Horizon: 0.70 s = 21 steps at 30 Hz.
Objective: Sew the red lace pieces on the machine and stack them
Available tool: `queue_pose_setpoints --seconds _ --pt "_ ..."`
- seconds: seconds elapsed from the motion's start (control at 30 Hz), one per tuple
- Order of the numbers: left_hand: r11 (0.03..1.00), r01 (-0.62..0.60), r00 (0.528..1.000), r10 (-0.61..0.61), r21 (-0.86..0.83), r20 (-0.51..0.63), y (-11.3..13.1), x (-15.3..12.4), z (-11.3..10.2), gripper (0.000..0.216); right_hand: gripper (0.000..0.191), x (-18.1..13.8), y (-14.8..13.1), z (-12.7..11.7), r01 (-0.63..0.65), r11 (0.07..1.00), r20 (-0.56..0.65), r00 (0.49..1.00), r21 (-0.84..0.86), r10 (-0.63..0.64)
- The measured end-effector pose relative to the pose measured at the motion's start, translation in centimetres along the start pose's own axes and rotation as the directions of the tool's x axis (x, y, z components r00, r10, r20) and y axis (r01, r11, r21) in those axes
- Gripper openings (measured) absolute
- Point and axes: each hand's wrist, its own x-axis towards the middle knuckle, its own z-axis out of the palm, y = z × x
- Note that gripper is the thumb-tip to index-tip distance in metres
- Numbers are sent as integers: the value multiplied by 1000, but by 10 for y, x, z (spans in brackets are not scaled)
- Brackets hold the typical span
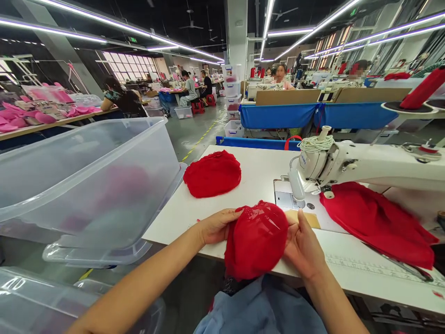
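A rounded red fabric piece (256, 241) with a shiny, clear-looking patch on its upper face hangs between my hands at the table's front edge. My left hand (219, 226) pinches its left edge between thumb and fingers. On the opposite side, my right hand (304, 243) has its fingers curled behind the right edge, thumb pointing up. Another oval red fabric piece (212, 174) lies flat on the white table (174, 218), beyond my left hand. The sewing machine (321, 162) stands just past my right hand, its needle area over a metal plate (287, 199).
A larger red cloth (371, 218) lies under the machine arm, with scissors (399, 262) partly beneath it. A ruler strip (368, 265) runs along the table's front. Large clear plastic bins (139, 185) stand at the left. A red thread cone (424, 88) is at right; several people sit farther back.
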Motion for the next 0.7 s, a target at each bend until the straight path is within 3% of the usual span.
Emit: queue_pose_setpoints --seconds 0.23,0.4,0.5,0.6,0.7 --pt "994 -9 994 -3 106 113 -6 -6 8 50 35 5 7 -1 86 994 -63 994 -68 -90" --pt "974 120 992 -125 190 14 -13 -15 22 39 37 7 6 -3 151 986 -136 978 -76 -160" --pt "952 136 990 -141 276 -3 -18 -19 29 39 38 10 8 -3 197 978 -166 965 -62 -205" --pt "916 114 987 -148 385 61 -26 -22 34 42 36 14 11 -2 227 973 -182 956 -42 -231" --pt "839 13 963 -157 543 219 -33 -27 42 41 32 19 15 -2 219 975 -167 961 -31 -222"
